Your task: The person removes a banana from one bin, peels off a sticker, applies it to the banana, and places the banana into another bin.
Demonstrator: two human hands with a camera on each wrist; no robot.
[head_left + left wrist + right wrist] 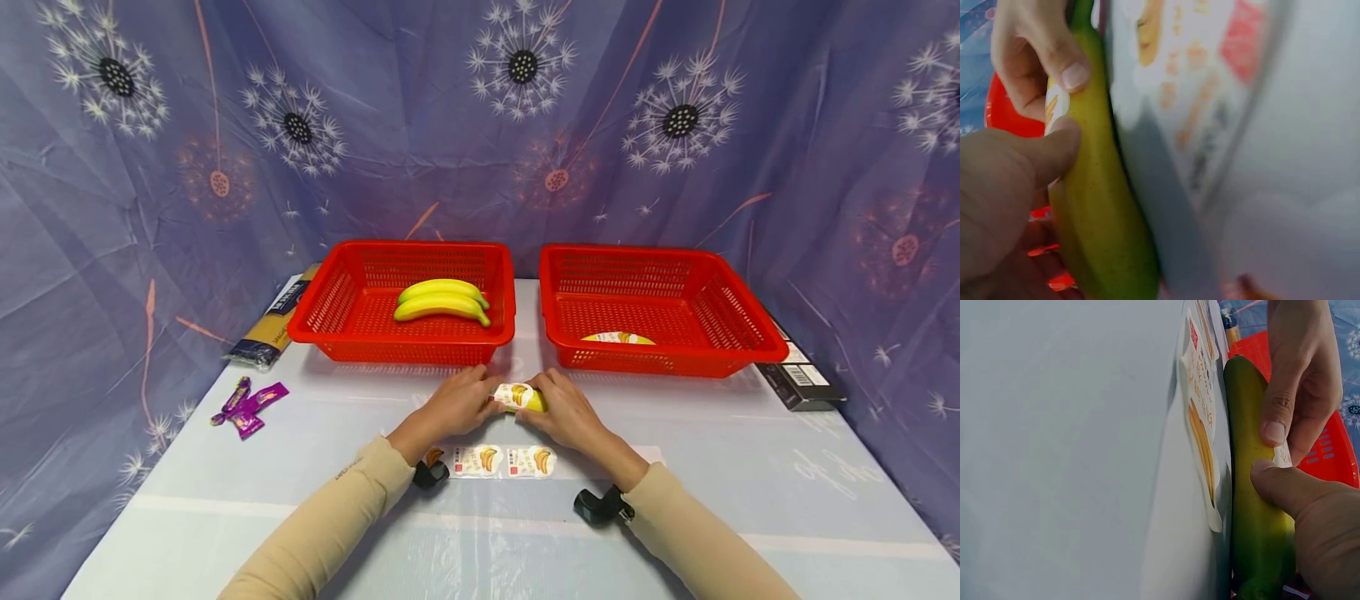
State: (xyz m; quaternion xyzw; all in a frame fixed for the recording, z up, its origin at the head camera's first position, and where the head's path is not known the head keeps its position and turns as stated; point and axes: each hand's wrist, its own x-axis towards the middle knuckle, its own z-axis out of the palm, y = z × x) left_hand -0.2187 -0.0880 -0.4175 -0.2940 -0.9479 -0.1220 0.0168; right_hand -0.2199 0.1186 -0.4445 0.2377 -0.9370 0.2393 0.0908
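Against the banana (pixel 1100 212), the left hand (pixel 1004 194) presses its thumb from one side, the right hand (pixel 1029 44) pinching it above, stickers (pixel 1191 81) blurred just beside.

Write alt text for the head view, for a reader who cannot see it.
Two hands, left hand and right hand, hold a banana with a sticker on it over a pale table, above a strip of banana stickers. Behind stand two red baskets: the left basket holds two bananas.

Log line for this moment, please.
left hand: holds banana | right hand: presses sticker on | sticker sheet: on table
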